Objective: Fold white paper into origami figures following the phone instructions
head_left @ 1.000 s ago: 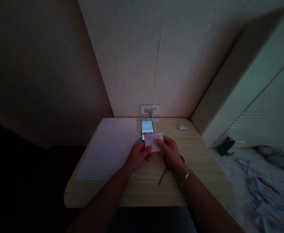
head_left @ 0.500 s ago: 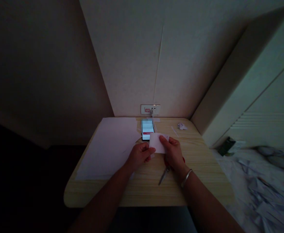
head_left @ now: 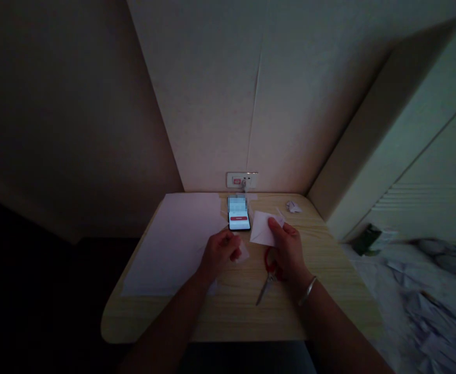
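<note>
My right hand [head_left: 288, 249] pinches a small white piece of paper [head_left: 262, 230] and holds it just above the wooden table [head_left: 329, 270], right of a lit phone [head_left: 238, 213]. A metal bangle sits on that wrist. My left hand [head_left: 220, 253] is curled, with a smaller white scrap [head_left: 243, 253] at its fingertips. Red-handled scissors [head_left: 267, 275] lie on the table under my right hand, blades pointing toward me.
A large white sheet [head_left: 177, 239] covers the table's left part. A crumpled paper bit [head_left: 293, 206] lies at the far right corner. A wall socket [head_left: 242, 180] is behind the phone. A bed strewn with papers [head_left: 418, 301] is at the right.
Both hands held one paper together over the phone. Now my right hand has carried it to the right, and my left hand has dropped back with a small scrap.
</note>
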The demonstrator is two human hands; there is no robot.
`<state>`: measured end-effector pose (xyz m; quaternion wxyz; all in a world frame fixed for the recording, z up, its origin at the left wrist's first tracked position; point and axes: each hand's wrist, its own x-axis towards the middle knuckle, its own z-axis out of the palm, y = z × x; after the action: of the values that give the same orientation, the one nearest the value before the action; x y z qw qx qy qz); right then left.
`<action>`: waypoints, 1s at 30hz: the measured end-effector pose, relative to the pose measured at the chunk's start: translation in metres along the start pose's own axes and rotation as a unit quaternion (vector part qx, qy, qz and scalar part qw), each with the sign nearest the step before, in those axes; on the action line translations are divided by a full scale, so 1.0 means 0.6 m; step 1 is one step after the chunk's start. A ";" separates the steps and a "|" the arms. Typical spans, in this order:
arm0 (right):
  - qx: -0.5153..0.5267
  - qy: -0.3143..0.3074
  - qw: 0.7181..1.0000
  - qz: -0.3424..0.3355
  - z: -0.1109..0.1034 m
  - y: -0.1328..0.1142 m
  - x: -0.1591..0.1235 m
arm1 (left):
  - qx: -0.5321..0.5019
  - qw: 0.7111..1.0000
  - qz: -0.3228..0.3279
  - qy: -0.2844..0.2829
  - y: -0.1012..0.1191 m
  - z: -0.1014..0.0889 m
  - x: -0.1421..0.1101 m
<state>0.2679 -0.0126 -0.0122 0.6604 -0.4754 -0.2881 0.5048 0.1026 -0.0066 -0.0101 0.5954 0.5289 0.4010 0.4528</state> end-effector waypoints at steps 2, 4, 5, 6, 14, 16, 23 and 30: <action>-0.024 -0.048 0.999 0.002 0.001 0.004 -0.002 | -0.014 0.999 0.022 0.042 0.004 -0.001 0.000; -0.049 -0.104 0.993 0.012 0.005 0.009 -0.007 | -0.020 0.998 0.029 0.056 0.005 -0.002 0.001; -0.062 -0.125 0.990 0.019 0.007 0.011 -0.010 | -0.016 0.998 0.029 0.060 0.004 -0.002 0.002; -0.073 -0.141 0.987 0.026 0.008 0.012 -0.012 | -0.006 0.997 0.029 0.067 0.003 -0.002 0.002; -0.091 -0.098 0.991 -0.022 0.008 0.010 -0.013 | 0.034 0.994 0.034 0.096 -0.003 -0.003 0.004; -0.085 -0.097 0.992 -0.018 0.006 0.013 -0.011 | 0.031 0.994 0.035 0.098 -0.005 -0.003 0.004; -0.086 -0.105 0.991 -0.019 0.005 0.017 -0.011 | 0.016 0.994 0.041 0.101 -0.007 -0.002 0.004; -0.087 -0.113 0.990 -0.024 0.005 0.015 -0.014 | 0.000 0.994 0.040 0.106 -0.014 -0.002 0.008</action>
<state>0.2593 -0.0194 -0.0183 0.5918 -0.4643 -0.4149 0.5119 0.1034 -0.0020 -0.0184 0.5309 0.4935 0.4404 0.5298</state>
